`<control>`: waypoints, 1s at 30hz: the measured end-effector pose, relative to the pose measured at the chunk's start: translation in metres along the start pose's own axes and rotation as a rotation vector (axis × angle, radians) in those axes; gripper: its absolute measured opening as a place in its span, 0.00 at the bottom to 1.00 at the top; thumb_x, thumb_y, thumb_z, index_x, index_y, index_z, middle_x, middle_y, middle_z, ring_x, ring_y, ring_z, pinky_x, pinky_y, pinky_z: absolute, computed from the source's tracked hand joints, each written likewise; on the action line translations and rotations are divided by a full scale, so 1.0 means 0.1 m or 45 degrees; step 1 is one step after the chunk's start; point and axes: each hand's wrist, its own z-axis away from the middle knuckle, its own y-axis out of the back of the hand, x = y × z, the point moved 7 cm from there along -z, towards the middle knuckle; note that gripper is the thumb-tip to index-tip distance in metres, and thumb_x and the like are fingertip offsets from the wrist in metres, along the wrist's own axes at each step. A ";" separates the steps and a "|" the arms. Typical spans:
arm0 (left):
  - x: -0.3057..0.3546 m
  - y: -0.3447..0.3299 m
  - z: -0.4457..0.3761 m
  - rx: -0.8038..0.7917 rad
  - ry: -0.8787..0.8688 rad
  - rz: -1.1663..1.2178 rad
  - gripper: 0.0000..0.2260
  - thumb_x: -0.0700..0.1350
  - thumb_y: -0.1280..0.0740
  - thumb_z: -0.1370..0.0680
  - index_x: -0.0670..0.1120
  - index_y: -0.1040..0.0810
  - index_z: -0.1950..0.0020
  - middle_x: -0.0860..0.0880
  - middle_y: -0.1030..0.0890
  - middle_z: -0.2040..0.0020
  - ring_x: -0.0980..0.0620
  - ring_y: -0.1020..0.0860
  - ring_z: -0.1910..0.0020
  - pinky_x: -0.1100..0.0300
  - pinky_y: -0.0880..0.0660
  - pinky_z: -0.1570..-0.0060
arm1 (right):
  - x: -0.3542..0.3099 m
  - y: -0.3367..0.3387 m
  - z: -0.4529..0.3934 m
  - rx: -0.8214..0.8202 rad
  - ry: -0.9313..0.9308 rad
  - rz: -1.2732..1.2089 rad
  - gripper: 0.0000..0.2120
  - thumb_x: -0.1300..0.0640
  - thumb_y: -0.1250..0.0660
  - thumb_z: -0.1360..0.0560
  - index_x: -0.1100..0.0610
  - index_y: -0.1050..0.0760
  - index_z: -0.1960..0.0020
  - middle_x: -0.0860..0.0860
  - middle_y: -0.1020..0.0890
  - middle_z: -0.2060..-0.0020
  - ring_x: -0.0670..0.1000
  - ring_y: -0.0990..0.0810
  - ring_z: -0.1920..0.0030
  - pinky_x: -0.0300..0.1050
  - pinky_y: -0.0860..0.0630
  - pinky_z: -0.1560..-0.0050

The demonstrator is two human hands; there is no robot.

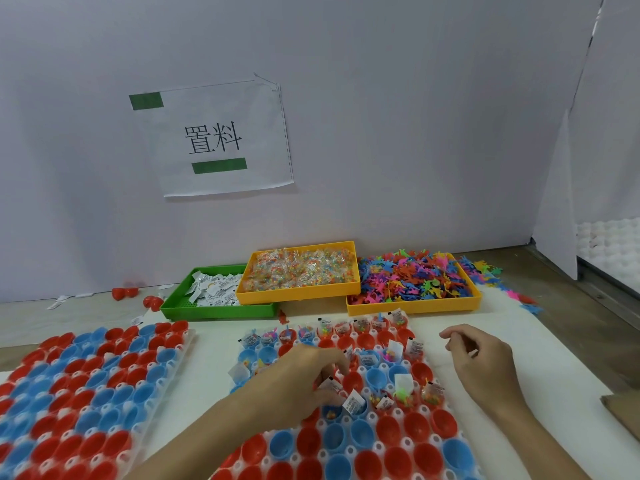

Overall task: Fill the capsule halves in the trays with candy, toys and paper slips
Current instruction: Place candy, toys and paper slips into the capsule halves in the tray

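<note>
Hand (304,375) pinching paper slip (331,384), mid-tray (460,424)

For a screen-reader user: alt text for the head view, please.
A left hand holds paper slips over a tray of red and blue capsule halves; the right hand hovers beside it, with bins of slips, candy and toys behind.
</note>
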 end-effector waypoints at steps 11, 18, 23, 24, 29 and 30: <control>0.01 0.03 0.00 0.067 -0.052 -0.023 0.08 0.45 0.30 0.21 0.54 0.23 0.44 0.60 0.21 0.53 0.65 0.24 0.58 0.72 0.25 0.56 | -0.02 -0.02 -0.03 0.014 -0.011 -0.057 0.12 0.67 0.37 0.21 0.54 0.18 0.55 0.46 0.18 0.65 0.47 0.20 0.61 0.38 0.26 0.63; 0.16 0.28 -0.24 0.146 -0.146 -0.110 0.07 0.48 0.34 0.19 0.53 0.20 0.42 0.62 0.22 0.51 0.70 0.27 0.56 0.75 0.30 0.56 | -0.15 -0.22 -0.06 -0.043 0.009 -0.219 0.14 0.64 0.36 0.21 0.47 0.19 0.57 0.43 0.16 0.64 0.43 0.17 0.60 0.38 0.21 0.59; 0.26 0.30 -0.46 0.057 -0.173 -0.181 0.04 0.42 0.32 0.21 0.49 0.18 0.50 0.56 0.18 0.55 0.63 0.24 0.60 0.69 0.25 0.58 | -0.11 -0.22 -0.10 -0.066 0.027 -0.239 0.16 0.64 0.35 0.21 0.45 0.19 0.57 0.42 0.16 0.63 0.40 0.18 0.58 0.34 0.22 0.59; 0.26 0.30 -0.47 0.030 -0.168 -0.180 0.03 0.42 0.31 0.21 0.49 0.18 0.51 0.56 0.18 0.56 0.62 0.24 0.60 0.69 0.25 0.58 | -0.10 -0.22 -0.10 -0.066 0.031 -0.233 0.15 0.64 0.35 0.21 0.46 0.18 0.57 0.41 0.16 0.63 0.39 0.19 0.58 0.32 0.23 0.60; 0.17 0.28 -0.31 -0.021 -0.107 -0.127 0.02 0.45 0.30 0.22 0.51 0.18 0.53 0.60 0.19 0.60 0.62 0.22 0.60 0.69 0.25 0.59 | -0.10 -0.22 -0.10 -0.070 0.026 -0.252 0.14 0.65 0.36 0.21 0.48 0.18 0.57 0.41 0.17 0.63 0.37 0.20 0.58 0.27 0.26 0.61; 0.15 0.27 -0.26 -0.027 -0.084 -0.099 0.03 0.45 0.30 0.22 0.51 0.18 0.54 0.60 0.20 0.60 0.62 0.22 0.60 0.70 0.26 0.59 | -0.09 -0.22 -0.10 -0.074 0.025 -0.253 0.14 0.65 0.36 0.21 0.48 0.18 0.57 0.41 0.17 0.63 0.38 0.20 0.58 0.27 0.26 0.61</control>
